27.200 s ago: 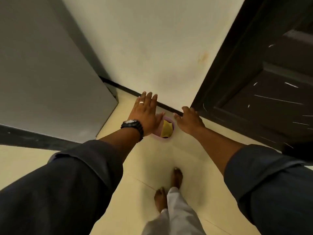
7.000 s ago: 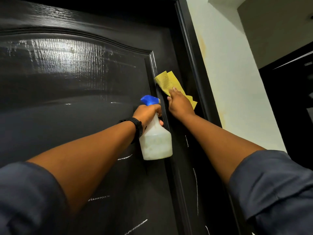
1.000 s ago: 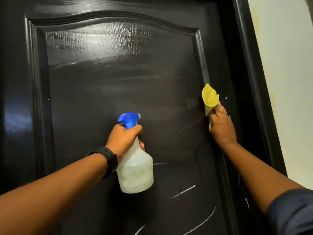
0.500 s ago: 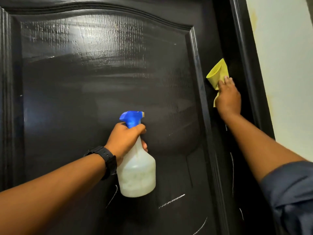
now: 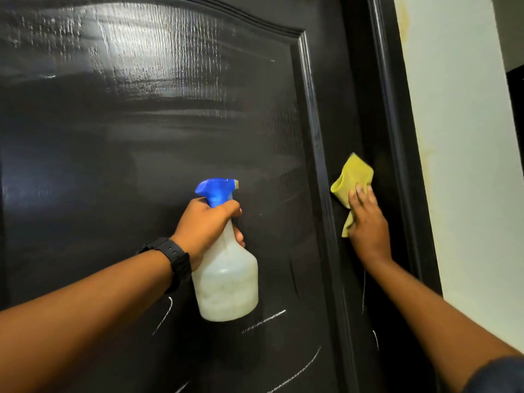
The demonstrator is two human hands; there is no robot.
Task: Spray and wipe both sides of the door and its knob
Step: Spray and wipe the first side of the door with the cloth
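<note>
Spray bottle (image 5: 226, 282) in left hand (image 5: 205, 224), cloth (image 5: 353, 174) pressed on door (image 5: 141, 143).

We see a glossy black door (image 5: 147, 131), its raised panel showing a fine wood-grain texture under wet-looking sheen, with pale scratches lower down. The spray bottle (image 5: 226, 282) is cloudy translucent plastic with an opaque blue plastic trigger head (image 5: 217, 190). The yellow cloth (image 5: 350, 180) looks soft and matt. The wall (image 5: 465, 165) is matt, stained paint.
</note>
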